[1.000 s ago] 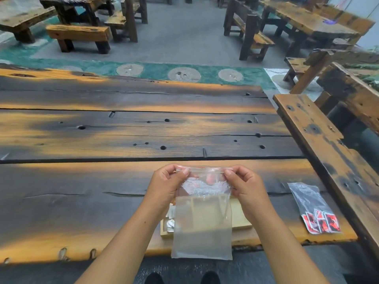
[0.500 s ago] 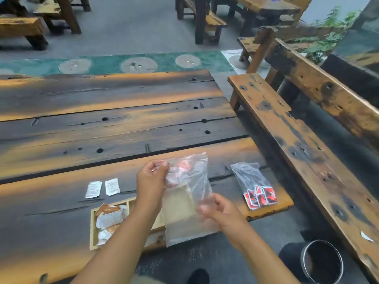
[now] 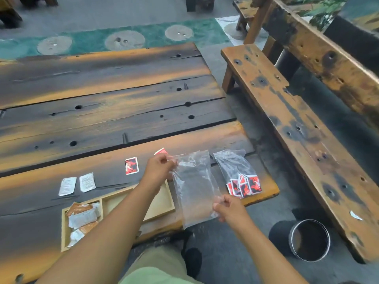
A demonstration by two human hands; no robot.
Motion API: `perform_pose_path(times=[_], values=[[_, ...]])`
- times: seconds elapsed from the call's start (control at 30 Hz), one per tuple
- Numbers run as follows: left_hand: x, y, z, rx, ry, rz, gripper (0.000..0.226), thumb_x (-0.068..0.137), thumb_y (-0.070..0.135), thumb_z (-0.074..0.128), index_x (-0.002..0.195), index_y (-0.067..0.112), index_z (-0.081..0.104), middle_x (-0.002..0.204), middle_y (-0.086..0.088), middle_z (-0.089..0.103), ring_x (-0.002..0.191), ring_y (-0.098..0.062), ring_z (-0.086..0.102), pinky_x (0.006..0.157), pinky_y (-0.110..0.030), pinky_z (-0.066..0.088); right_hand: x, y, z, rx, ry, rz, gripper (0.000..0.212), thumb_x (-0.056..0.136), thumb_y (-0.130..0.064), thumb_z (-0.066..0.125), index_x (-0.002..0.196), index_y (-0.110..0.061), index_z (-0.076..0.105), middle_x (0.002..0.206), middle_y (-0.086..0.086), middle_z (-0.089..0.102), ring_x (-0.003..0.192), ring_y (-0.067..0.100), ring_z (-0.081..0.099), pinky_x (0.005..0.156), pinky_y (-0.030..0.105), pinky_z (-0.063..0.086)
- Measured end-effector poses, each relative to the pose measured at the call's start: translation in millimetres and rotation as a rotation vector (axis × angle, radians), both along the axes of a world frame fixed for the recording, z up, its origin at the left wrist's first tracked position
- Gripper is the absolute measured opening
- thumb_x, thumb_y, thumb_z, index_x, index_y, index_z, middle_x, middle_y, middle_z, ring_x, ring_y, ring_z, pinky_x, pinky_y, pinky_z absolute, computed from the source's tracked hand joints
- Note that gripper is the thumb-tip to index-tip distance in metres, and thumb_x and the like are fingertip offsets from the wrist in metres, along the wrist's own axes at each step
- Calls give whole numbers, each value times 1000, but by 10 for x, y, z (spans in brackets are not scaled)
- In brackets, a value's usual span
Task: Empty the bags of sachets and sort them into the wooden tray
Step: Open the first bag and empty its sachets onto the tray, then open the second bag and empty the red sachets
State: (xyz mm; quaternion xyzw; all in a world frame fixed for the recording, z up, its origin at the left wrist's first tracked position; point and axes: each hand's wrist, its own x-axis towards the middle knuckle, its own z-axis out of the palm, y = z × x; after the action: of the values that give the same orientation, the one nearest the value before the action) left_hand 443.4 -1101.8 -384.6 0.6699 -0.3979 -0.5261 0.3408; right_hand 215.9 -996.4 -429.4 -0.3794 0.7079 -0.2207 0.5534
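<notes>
We've got the clear bag (image 3: 194, 189) pinched at both ends: left hand (image 3: 159, 168) closed on its top edge, right hand (image 3: 229, 208) closed on the lower corner at 5 o'clock. Bag looks empty. Wooden tray (image 3: 162, 203) sits under the left forearm at 7 o'clock, leftmost slot filled with white/brown sachets. Second bag (image 3: 235, 171) with red sachets lies at 2 o'clock, near the table edge. Loose red sachet (image 3: 131, 166) at 10 o'clock. Likely step: discard the empty bag. Next: open the red bag, fill an empty slot.
</notes>
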Motion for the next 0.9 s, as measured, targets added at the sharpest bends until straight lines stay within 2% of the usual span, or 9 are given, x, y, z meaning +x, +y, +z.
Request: perform_pose_path(times=[0.17,0.23,0.3,0.4,0.53,0.63,0.73,0.8,0.9], values=[[0,-333,-465,76,-159,-86,5,85,3,65,84,-1,68,72,-10,58,70,-23,55,76,-46,58,-72,-260,-221,6,238,106,31,83,-15,70,62,-18,48,60,-4,47,59,13,45,59,30,37],[-1,-423,-597,89,-307,-147,11,85,6,65,74,9,64,68,-5,57,71,-26,55,69,-35,51,-71,-376,-262,26,333,182,32,84,-19,70,62,-18,46,61,-4,47,58,12,44,57,31,34],[-11,-506,-736,77,-429,-227,12,82,3,61,75,12,60,74,-7,62,78,-32,60,64,-33,43,-51,-467,-298,58,422,257,30,85,-27,67,66,-17,47,64,-3,50,60,13,46,58,31,35],[-10,-607,-920,54,-527,-325,10,83,4,58,89,10,62,89,-15,68,87,-36,63,68,-36,47,-2,-582,-311,122,564,383,29,88,-34,63,70,-20,45,68,-5,54,68,17,54,61,33,39],[-33,-638,-1086,21,-634,-413,11,90,11,59,100,11,55,106,-10,54,88,-34,58,66,-34,39,37,-785,-325,227,668,505,29,88,-41,61,74,-20,47,84,2,66,84,25,63,71,35,48],[-39,-586,-1199,31,-672,-411,16,91,14,58,104,14,48,111,-9,45,85,-35,56,67,-39,46,80,-881,-343,245,715,610,28,91,-46,56,86,-18,53,100,6,71,96,29,66,76,35,47],[-73,-562,-1204,7,-732,-412,23,89,10,57,107,14,44,112,-11,41,82,-38,56,62,-43,48,104,-941,-304,252,792,678,43,91,-55,50,105,-15,59,106,6,70,102,30,65,80,37,49],[-94,-545,-1167,-14,-756,-395,27,87,10,59,108,14,43,113,-11,41,80,-38,56,59,-42,47,57,-963,-246,262,821,686,47,90,-57,49,104,-14,61,104,6,69,100,30,65,81,37,51],[-167,-480,-1068,-47,-720,-362,27,88,12,61,110,14,45,114,-10,42,82,-38,57,63,-43,49,-120,-999,-93,265,785,706,42,89,-57,51,89,-16,60,87,2,67,78,25,62,68,33,48]])
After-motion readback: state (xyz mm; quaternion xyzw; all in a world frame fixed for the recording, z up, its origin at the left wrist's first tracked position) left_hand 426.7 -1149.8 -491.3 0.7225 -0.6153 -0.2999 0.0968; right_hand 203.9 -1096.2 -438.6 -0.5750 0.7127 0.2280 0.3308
